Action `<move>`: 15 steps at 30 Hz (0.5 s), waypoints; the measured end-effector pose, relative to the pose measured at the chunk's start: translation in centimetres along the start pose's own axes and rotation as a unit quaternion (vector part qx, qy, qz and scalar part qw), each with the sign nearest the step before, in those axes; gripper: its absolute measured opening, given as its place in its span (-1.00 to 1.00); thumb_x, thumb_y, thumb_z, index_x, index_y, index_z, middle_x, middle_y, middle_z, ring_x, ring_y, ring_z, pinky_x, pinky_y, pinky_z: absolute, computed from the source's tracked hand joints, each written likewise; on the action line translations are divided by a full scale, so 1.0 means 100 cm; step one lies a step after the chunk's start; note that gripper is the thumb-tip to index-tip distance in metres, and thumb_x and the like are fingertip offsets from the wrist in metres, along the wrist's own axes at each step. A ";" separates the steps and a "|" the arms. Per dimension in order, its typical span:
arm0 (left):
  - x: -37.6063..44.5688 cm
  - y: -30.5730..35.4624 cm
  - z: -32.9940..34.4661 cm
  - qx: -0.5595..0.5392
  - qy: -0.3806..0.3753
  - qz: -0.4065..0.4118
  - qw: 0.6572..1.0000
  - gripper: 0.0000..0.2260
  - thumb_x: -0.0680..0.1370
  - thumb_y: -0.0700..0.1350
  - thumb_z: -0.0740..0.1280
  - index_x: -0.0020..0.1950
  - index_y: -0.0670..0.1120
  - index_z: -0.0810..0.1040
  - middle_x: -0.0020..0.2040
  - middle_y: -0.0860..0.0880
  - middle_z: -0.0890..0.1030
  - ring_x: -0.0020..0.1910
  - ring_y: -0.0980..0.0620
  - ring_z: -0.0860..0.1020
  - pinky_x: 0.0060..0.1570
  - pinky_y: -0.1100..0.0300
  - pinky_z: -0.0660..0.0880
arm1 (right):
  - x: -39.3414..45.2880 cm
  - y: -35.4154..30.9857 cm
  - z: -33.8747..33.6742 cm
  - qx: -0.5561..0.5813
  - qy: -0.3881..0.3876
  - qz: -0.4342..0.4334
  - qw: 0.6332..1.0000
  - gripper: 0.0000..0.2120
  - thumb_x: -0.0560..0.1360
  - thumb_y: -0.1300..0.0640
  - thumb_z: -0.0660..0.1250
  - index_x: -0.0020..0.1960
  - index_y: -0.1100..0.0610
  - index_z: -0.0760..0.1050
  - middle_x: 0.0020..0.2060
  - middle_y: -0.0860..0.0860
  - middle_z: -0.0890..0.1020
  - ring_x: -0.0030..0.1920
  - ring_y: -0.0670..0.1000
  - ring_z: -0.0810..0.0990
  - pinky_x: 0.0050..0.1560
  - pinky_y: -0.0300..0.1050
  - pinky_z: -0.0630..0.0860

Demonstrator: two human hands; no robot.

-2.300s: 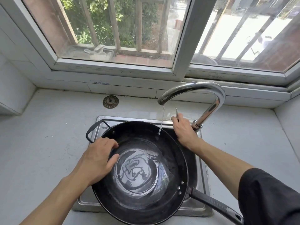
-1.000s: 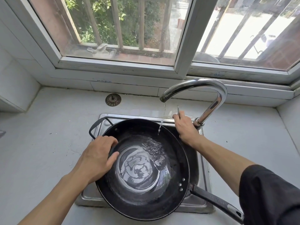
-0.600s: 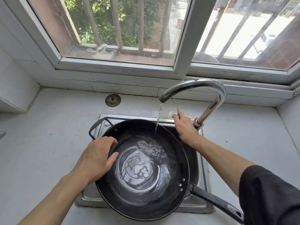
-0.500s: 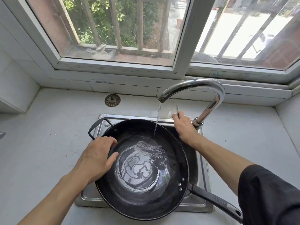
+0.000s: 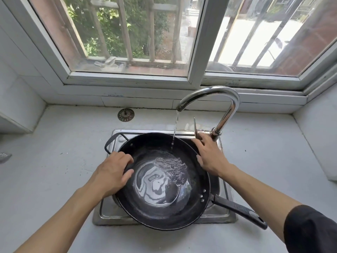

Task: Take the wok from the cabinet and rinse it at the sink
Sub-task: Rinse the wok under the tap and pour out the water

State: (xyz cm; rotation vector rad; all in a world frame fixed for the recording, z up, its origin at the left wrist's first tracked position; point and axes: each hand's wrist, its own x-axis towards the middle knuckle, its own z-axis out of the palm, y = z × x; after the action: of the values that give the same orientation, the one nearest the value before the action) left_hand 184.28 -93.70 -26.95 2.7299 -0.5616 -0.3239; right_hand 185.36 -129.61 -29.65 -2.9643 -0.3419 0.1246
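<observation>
The black wok point(image 5: 193, 207) rests over the steel sink point(image 5: 105, 214), its long handle point(image 5: 238, 210) pointing to the lower right and its loop handle point(image 5: 113, 141) at the upper left. A thin stream of water point(image 5: 174, 130) runs from the chrome faucet point(image 5: 218, 92) into the wok, where rippled water pools in the bottom. My left hand point(image 5: 113, 172) grips the wok's left rim, thumb inside. My right hand point(image 5: 209, 156) hovers with relaxed fingers over the far right rim, just below the upright faucet lever point(image 5: 194, 125).
A round metal drain strainer point(image 5: 125, 115) lies on the white counter point(image 5: 54, 161) behind the sink. A barred window runs along the back. White walls close in at left and right. A small grey object point(image 5: 4, 156) pokes in at the left edge.
My right hand has come off the faucet lever and dropped toward the wok's rim. The stream has grown steadier and more water has gathered in the wok. My left hand has stayed put.
</observation>
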 end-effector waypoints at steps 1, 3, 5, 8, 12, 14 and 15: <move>0.000 0.000 -0.002 0.006 -0.007 0.004 1.000 -0.80 0.56 0.04 0.32 0.14 0.03 0.48 0.07 0.11 0.49 0.14 0.05 0.40 0.13 0.10 0.45 | -0.011 -0.003 -0.001 0.008 -0.015 0.013 1.000 -0.40 0.44 0.21 0.37 0.44 0.18 0.27 0.45 0.24 0.23 0.44 0.23 0.23 0.44 0.05 0.22; -0.002 0.001 -0.009 0.021 -0.023 0.018 0.999 -0.80 0.57 0.06 0.30 0.16 0.04 0.47 0.09 0.11 0.48 0.16 0.06 0.38 0.13 0.10 0.45 | -0.034 -0.008 -0.003 0.018 -0.057 0.044 0.997 -0.40 0.50 0.15 0.33 0.48 0.11 0.21 0.48 0.18 0.21 0.46 0.20 0.23 0.43 0.04 0.23; 0.000 0.000 -0.017 0.046 -0.044 0.031 0.998 -0.80 0.57 0.06 0.29 0.17 0.04 0.47 0.12 0.10 0.47 0.19 0.05 0.38 0.14 0.08 0.47 | -0.057 -0.012 -0.004 0.020 -0.100 0.072 0.992 -0.41 0.51 0.09 0.32 0.48 0.07 0.20 0.46 0.13 0.24 0.43 0.17 0.28 0.41 0.03 0.29; 0.006 -0.002 -0.028 0.073 -0.064 0.055 0.994 -0.79 0.57 0.00 0.27 0.19 0.04 0.49 0.15 0.07 0.48 0.24 0.02 0.36 0.18 0.04 0.46 | -0.090 -0.017 -0.004 0.033 -0.141 0.110 0.983 -0.42 0.52 0.00 0.31 0.48 0.05 0.21 0.40 0.09 0.31 0.38 0.15 0.35 0.36 0.02 0.34; 0.011 -0.005 -0.038 0.110 -0.060 0.078 0.989 -0.66 0.53 -0.18 0.23 0.30 0.04 0.48 0.24 0.05 0.48 0.29 -0.01 0.33 0.25 0.05 0.41 | -0.126 -0.030 0.001 0.055 -0.191 0.158 0.967 -0.43 0.54 -0.02 0.30 0.49 0.03 0.21 0.37 0.09 0.35 0.32 0.15 0.40 0.33 -0.01 0.35; 0.010 -0.007 -0.040 0.137 -0.052 0.091 0.985 -0.59 0.50 -0.21 0.24 0.34 0.04 0.47 0.27 0.05 0.48 0.29 -0.03 0.32 0.24 0.07 0.40 | -0.139 -0.034 0.007 0.063 -0.202 0.172 0.962 -0.41 0.53 0.03 0.30 0.50 0.00 0.18 0.34 0.09 0.36 0.28 0.16 0.44 0.30 -0.01 0.37; 0.009 -0.007 -0.041 0.140 -0.045 0.096 0.984 -0.57 0.50 -0.22 0.25 0.35 0.03 0.47 0.28 0.04 0.48 0.29 -0.04 0.33 0.25 0.07 0.40 | -0.144 -0.036 0.009 0.070 -0.199 0.180 0.961 -0.40 0.52 0.06 0.30 0.51 -0.01 0.16 0.33 0.09 0.37 0.26 0.17 0.45 0.29 -0.01 0.39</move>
State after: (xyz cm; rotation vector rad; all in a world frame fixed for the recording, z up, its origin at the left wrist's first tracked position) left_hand 186.51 -92.34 -23.59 2.9054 -0.9552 -0.3433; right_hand 170.49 -129.39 -29.05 -2.8087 0.1645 0.7596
